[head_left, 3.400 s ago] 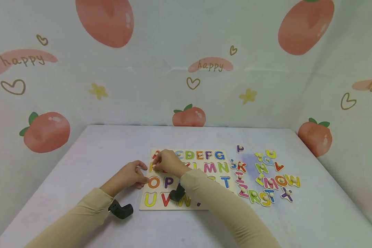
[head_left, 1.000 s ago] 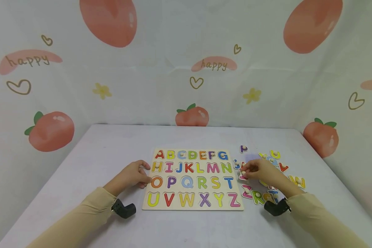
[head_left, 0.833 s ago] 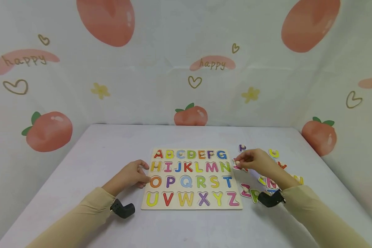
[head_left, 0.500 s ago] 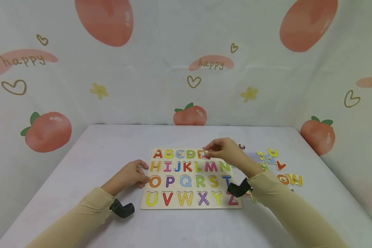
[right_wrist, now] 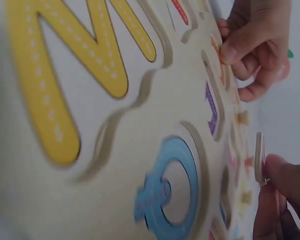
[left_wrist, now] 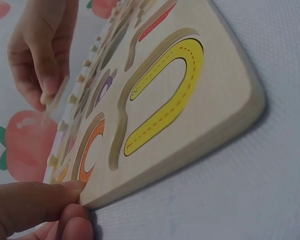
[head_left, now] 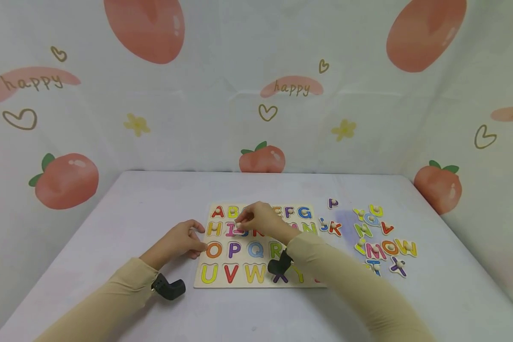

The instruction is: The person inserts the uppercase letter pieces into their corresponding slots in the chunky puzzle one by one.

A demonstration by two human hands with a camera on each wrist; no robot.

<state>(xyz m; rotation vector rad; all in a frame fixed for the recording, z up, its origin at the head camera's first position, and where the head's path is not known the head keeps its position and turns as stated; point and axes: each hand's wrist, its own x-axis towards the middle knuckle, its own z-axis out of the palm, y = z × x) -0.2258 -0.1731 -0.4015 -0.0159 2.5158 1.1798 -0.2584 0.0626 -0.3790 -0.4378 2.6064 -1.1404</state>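
Note:
My right hand [head_left: 267,221] pinches the pink letter I piece [right_wrist: 260,159] by its knob. It hovers over the second row of the wooden alphabet puzzle board [head_left: 222,262], close to the printed pink I recess. In the right wrist view the piece shows edge-on, apart from the board. My left hand [head_left: 179,241] grips the board's left edge beside the orange O recess; the left wrist view shows the thumb [left_wrist: 65,189] on top and fingers curled at the rim. Knobbed pieces fill the top row, and the H piece [head_left: 214,229] sits in its recess.
Loose letter pieces lie right of the board, among them a purple P [head_left: 333,203], a red K [head_left: 335,228], a pink M [head_left: 375,251], a yellow W [head_left: 406,247] and a purple X [head_left: 398,267]. The right sleeve [head_left: 350,280] hides part of the board and nearby pieces.
My right hand let go of the H piece at the board, picked up the pink I piece from the loose letters and carried it left over the board. The left hand stays at the edge.

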